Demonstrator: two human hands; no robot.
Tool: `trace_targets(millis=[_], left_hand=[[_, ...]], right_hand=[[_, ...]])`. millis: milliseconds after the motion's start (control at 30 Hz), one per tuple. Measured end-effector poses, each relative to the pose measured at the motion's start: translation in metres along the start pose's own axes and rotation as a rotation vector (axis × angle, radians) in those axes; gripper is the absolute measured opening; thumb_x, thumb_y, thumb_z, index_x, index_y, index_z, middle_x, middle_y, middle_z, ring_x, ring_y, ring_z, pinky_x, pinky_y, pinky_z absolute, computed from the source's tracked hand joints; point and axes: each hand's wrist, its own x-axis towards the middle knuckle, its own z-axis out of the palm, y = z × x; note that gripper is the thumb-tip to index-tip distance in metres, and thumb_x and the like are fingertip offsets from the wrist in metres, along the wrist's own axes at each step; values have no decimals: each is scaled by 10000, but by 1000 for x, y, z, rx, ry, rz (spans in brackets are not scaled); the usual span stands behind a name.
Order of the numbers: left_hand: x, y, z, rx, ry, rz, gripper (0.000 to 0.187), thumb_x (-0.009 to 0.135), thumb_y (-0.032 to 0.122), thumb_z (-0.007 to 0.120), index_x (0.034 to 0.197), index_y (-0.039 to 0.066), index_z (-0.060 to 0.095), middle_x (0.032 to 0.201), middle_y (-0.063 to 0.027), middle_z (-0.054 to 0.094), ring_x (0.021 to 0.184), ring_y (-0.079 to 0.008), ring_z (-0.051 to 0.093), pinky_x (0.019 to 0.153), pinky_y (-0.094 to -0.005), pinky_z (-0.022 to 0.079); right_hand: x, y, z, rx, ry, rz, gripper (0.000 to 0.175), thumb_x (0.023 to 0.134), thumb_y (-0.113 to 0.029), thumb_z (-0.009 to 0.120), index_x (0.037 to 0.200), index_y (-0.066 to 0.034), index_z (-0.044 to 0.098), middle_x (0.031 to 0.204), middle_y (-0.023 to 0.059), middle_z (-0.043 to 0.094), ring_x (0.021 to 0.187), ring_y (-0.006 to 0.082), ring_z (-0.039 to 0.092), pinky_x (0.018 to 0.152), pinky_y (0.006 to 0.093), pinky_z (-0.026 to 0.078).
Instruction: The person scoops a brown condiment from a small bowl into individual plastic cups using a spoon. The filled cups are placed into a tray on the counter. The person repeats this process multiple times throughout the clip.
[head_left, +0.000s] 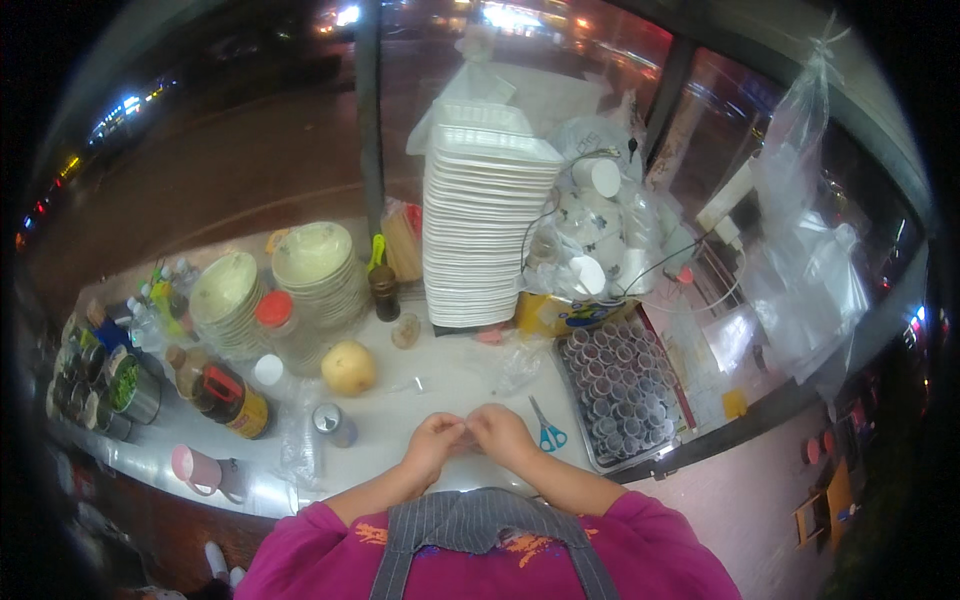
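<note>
My left hand and my right hand meet fingertip to fingertip over the near edge of the white counter. Between them is something small and thin, perhaps clear plastic; the fingers mostly hide it. Scissors with teal handles lie just right of my right hand. Farther right, a metal tray holds many small, clear lidded cups with dark contents. A drinks can stands left of my left hand, and a round yellow fruit sits beyond it.
Tall stacked white foam containers stand at the back, near bowls and a red-lidded jar. At left are a dark sauce bottle, a pink mug and metal pots. Plastic bags hang at right.
</note>
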Motion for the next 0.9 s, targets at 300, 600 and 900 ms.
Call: trace_targets(millis=[300, 600, 900], left_hand=[[-1, -8, 0, -7, -16, 35, 99, 895, 44, 502, 992, 58, 492, 981, -71, 547, 913, -180, 567, 775, -316, 503], [-4, 8, 9, -127, 31, 97, 161, 925, 100, 478, 1072, 38, 453, 1029, -82, 509, 927, -180, 534, 843, -354, 478], [-10, 15, 25, -54, -12, 127, 346, 890, 18, 484, 1234, 13, 444, 1086, -76, 525, 947, -148, 537, 843, -278, 462]], right_hand=[[2, 1, -1, -89, -39, -77, 176, 809, -186, 563, 847, -23, 617, 829, 154, 607, 818, 316, 576, 735, 383, 450], [-3, 2, 10, 247, 141, 61, 138, 828, -146, 562, 899, -27, 574, 682, 135, 607, 635, 289, 593, 580, 375, 453], [-13, -7, -8, 335, 132, 82, 309, 801, -63, 572, 1106, -25, 536, 741, 112, 594, 711, 234, 588, 639, 346, 451]])
